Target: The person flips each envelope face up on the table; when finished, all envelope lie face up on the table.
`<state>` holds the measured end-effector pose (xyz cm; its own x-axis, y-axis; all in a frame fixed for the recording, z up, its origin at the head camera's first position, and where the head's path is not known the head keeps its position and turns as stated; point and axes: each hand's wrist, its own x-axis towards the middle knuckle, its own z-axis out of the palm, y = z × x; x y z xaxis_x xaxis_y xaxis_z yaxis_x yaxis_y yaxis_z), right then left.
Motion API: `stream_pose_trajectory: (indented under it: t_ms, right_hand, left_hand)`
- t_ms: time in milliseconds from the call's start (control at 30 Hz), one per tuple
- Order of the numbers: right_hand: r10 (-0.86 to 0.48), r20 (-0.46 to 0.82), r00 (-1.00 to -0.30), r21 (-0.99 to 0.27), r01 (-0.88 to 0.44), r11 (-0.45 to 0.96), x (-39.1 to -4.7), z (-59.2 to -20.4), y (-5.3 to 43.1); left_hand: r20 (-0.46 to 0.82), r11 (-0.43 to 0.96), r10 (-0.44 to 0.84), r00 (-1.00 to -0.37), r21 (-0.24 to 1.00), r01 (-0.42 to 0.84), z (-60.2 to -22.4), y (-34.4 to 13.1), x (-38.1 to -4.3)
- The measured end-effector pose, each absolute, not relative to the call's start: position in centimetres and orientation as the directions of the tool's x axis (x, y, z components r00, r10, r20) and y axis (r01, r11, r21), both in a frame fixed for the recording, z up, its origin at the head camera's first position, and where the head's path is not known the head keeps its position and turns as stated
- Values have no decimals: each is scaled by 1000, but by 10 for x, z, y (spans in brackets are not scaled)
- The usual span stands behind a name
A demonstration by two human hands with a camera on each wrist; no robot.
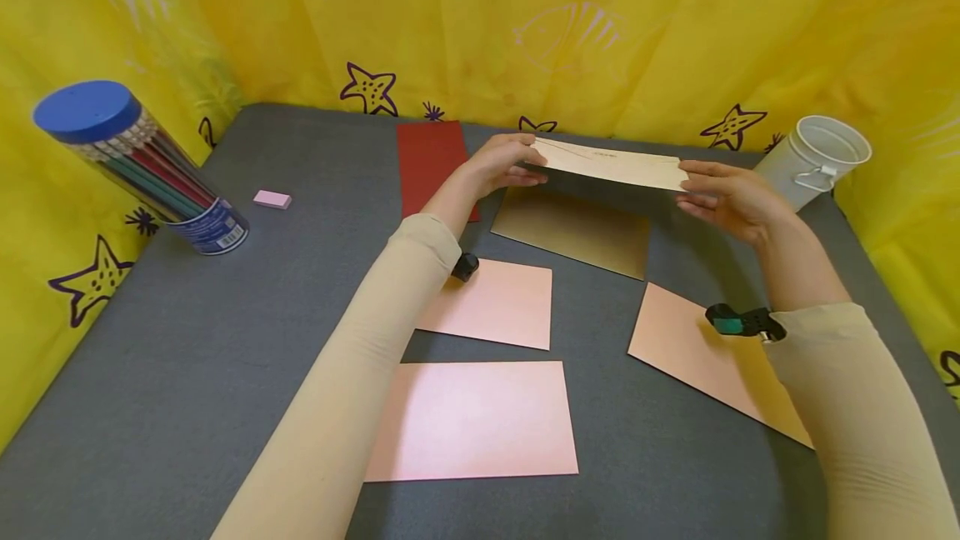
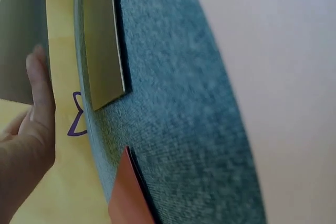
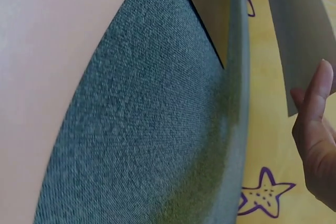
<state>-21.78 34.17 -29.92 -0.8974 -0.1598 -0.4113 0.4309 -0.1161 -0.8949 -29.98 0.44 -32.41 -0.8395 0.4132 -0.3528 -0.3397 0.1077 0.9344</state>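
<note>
left hand [image 1: 506,159] and right hand [image 1: 733,200] pinch the cream paper rectangle [image 1: 611,163]; uneven loosening could drop it askew on the brown paper rectangle [image 1: 573,232].

The head view looks forward and down from above and behind the fingers [image 1: 708,184], farthest back of the three, taking in the dark grey, flat worktop [image 1: 315,290] and the yellow printed fabric curtain [image 1: 480,15] beyond them. Each wrist view, close behind the fingers of its own side, faces forward past them, turned sideways. All three share the thin cream rectangular sheet [image 1: 611,162] between the fingers and the flat brown rectangular board [image 1: 577,232] below them.
</note>
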Motion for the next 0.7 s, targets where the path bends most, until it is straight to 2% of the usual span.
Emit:
stream_pose_trajectory:
  t_ms: [200, 433, 533, 700]
  right_hand:
    - [-121, -415, -902, -889, 430, -156, -221, -304, 339]
    - [-78, -459, -885, -863, 465, -196, -225, -308, 335]
    - [-58, -470, -881, -859, 472, -201, -225, -308, 331]
    - [-11, -479, -877, -860, 472, -194, -228, -309, 325]
  left_hand:
    - [-331, 85, 490, -806, 939, -334, -324, -1, -300]
    - [-287, 94, 467, -837, 957, -276, -329, -1, -303]
    - [-278, 108, 411, -868, 960, -257, -331, 1, -303]
    - [-298, 124, 236, -925, 953, -276, -333, 7, -302]
